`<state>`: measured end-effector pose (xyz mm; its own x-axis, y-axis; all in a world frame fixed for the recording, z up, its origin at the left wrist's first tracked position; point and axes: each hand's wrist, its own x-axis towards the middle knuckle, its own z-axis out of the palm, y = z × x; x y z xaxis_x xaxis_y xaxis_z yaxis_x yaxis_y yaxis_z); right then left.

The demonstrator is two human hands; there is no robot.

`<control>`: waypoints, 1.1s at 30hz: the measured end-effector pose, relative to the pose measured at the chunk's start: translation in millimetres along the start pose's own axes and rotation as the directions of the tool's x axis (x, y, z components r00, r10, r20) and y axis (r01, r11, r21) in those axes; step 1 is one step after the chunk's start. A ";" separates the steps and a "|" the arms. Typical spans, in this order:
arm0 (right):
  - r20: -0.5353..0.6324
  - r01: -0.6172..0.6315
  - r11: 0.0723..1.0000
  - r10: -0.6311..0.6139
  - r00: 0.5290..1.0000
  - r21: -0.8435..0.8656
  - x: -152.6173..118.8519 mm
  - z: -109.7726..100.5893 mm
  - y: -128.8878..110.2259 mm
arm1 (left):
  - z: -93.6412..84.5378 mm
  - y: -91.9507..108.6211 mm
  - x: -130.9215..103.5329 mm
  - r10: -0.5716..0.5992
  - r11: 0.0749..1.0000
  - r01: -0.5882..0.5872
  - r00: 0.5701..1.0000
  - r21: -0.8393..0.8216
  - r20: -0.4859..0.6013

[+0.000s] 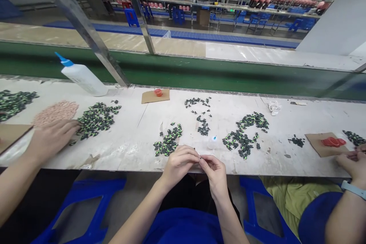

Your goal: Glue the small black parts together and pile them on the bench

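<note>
A small dark part [201,158] sits between the fingertips of a person's two bare hands, at the near edge of a long white worktable [114,152]. The left hand [182,159] and right hand [214,168] meet there, each pinching with thumb and forefinger; the part is mostly hidden, so its exact shape cannot be told. The step in hand looks like close fingertip work on this one piece. The next move seems to call for a light, steady pinch and careful alignment, since the part is tiny and could easily slip.

Just beyond the left hand lies a pile of black-and-green pieces [168,141]. Straight ahead are scattered small black pieces [203,127] and, nearer, a little white bottle [212,143] with a blue tip. A larger black-and-green heap [243,137] spreads to the right.

Farther off, a cardboard piece [148,98] carries a red object [158,92]. At far left, a co-worker's hand [54,137] rests between pink pieces [58,111] and another pile; at far right, another co-worker's hand [353,164] reaches in. A green strip [183,70] runs behind the table.
</note>
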<state>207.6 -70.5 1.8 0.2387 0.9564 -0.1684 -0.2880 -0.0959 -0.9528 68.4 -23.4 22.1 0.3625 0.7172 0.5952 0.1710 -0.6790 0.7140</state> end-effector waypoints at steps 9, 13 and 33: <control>-0.131 0.037 0.992 -0.053 0.990 -0.117 7.8 1.9 2.2 | 0.7 -24.4 -18.2 -0.236 0.884 0.242 0.970 0.400 -0.066; -0.172 0.050 0.983 -0.081 0.982 -0.178 11.0 4.3 4.9 | 6.2 -36.0 -23.2 -0.295 0.818 0.256 0.956 0.515 -0.007; -0.082 0.139 0.969 -0.158 0.984 -0.203 12.7 17.6 -1.6 | -1.1 -12.4 -7.4 -0.461 0.887 0.460 0.883 -0.032 -0.087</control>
<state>194.8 -53.3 5.5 0.3560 0.9338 -0.0358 -0.0573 -0.0164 -0.9982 62.6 -20.1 9.2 0.1618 0.9600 0.2284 0.2890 -0.2674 0.9192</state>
